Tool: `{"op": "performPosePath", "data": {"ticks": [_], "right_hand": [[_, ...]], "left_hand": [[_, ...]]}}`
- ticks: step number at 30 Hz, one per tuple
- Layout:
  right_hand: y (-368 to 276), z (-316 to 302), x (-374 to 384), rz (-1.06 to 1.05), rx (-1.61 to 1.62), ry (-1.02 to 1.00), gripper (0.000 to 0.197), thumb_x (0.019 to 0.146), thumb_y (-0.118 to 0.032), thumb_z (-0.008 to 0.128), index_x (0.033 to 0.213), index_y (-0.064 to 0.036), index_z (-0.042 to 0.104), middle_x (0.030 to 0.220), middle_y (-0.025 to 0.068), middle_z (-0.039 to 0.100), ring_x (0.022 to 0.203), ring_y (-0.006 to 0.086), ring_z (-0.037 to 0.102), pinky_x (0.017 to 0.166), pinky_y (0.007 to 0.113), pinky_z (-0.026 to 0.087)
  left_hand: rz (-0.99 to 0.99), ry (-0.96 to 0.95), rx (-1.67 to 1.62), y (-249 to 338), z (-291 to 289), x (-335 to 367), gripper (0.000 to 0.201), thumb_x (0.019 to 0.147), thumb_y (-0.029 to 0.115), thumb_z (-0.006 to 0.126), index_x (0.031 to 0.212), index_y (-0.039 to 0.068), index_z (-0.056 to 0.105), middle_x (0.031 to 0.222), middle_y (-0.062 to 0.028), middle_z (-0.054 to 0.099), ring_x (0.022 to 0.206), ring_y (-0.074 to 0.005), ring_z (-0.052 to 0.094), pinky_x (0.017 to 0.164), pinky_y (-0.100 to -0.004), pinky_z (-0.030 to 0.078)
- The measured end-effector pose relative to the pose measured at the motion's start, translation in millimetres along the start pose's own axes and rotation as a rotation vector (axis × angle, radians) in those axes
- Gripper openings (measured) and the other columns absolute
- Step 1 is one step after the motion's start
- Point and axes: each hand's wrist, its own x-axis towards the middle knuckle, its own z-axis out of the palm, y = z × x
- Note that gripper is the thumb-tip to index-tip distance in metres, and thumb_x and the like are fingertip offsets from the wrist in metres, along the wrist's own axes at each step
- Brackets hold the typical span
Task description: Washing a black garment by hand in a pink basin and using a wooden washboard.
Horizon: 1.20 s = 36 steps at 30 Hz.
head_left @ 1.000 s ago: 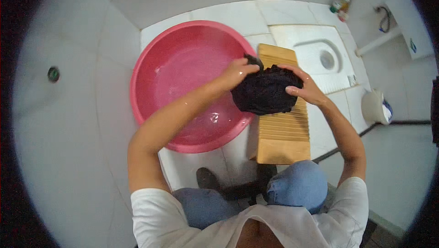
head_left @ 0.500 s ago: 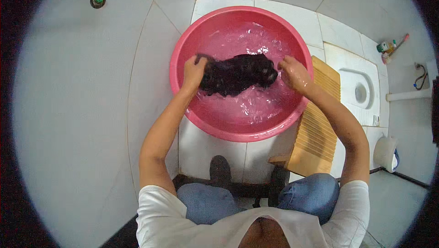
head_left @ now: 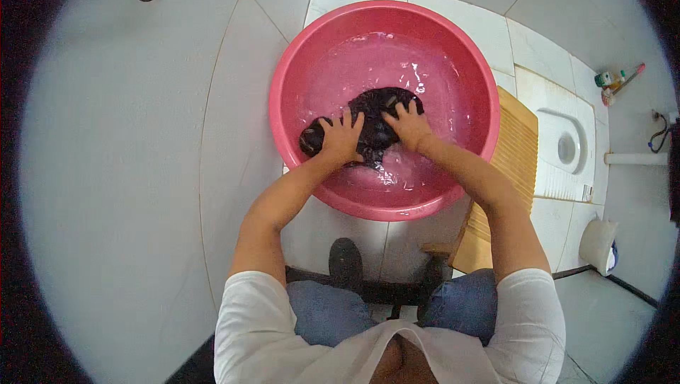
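A wet black cloth garment (head_left: 372, 106) lies bunched in the water of a large pink basin (head_left: 278, 104). My left hand (head_left: 341, 142) rests on its left part with the fingers spread over the fabric. On the right part lies my right hand (head_left: 412, 129), also with its fingers apart, pressing from above. Neither hand closes round the cloth. Water partly covers the garment, and its lower folds are hidden under my hands.
A ridged wooden washboard (head_left: 516, 154) leans at the basin's right side. Beyond it is a white squat toilet (head_left: 567, 147), with a white bin (head_left: 597, 244) nearer to me. Tiled wall (head_left: 241, 65) rises close on the left. My dark shoe (head_left: 346, 264) stands before the basin.
The garment was stretched out sideways, with my left hand gripping its left end and my right hand beside its right end. Now it is bunched lower, both hands spread on top and closer together.
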Motion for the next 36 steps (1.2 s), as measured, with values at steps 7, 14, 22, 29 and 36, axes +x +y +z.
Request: {"op": "performPosePath", "data": {"ticks": [7, 14, 22, 29, 36], "right_hand": [[24.1, -2.8, -51.5, -0.244, 0.145, 0.065, 0.03, 0.089, -0.032, 0.057, 0.1, -0.005, 0.064, 0.1, 0.0138, 0.065, 0.093, 0.0358, 0.062, 0.079, 0.044, 0.051], [43.6, -121.4, -118.9, 0.171, 1.43, 0.428, 0.036, 0.091, -0.035, 0.06, 0.082, -0.0006, 0.066, 0.068, 0.0019, 0.06, 0.064, 0.01, 0.056, 0.06, 0.029, 0.046], [71.2, -215.6, -123.7, -0.121, 1.23, 1.26, 0.027, 0.092, -0.029, 0.059, 0.09, -0.0025, 0.066, 0.078, 0.0012, 0.061, 0.065, 0.0066, 0.054, 0.057, 0.021, 0.042], [89.6, -134.1, -38.3, -0.143, 0.853, 0.649, 0.055, 0.088, -0.034, 0.061, 0.128, -0.0008, 0.045, 0.114, 0.0216, 0.06, 0.107, 0.0308, 0.059, 0.092, 0.039, 0.044], [42.9, 10.8, -59.1, -0.247, 0.256, 0.184, 0.071, 0.072, -0.025, 0.075, 0.135, -0.013, 0.044, 0.126, 0.0194, 0.046, 0.115, 0.0361, 0.049, 0.09, 0.046, 0.049]], "left_hand": [[0.051, 0.01, -0.004, -14.0, 20.6, -9.9, 0.12, 0.05, 0.042, 0.088, 0.148, 0.029, 0.019, 0.143, -0.0231, 0.033, 0.12, -0.0401, 0.048, 0.095, -0.0657, 0.032], [0.001, -0.044, -0.443, -19.2, -13.7, -12.8, 0.086, 0.063, 0.037, 0.083, 0.138, 0.021, 0.043, 0.108, -0.0188, 0.065, 0.103, -0.0355, 0.061, 0.093, -0.0492, 0.044], [0.109, 0.228, -1.209, 5.6, -128.6, -3.8, 0.042, 0.079, 0.032, 0.071, 0.108, 0.001, 0.066, 0.091, -0.0124, 0.07, 0.082, -0.02, 0.066, 0.077, -0.0347, 0.05], [-0.106, 0.39, -1.029, -58.5, -93.4, 12.1, 0.034, 0.074, 0.024, 0.072, 0.1, 0.003, 0.068, 0.088, -0.0178, 0.069, 0.084, -0.0328, 0.067, 0.078, -0.041, 0.05], [-0.335, 0.346, -0.768, -45.1, -38.3, 21.5, 0.052, 0.067, 0.022, 0.076, 0.115, 0.009, 0.061, 0.105, -0.0196, 0.065, 0.101, -0.0371, 0.06, 0.088, -0.0464, 0.046]]}}
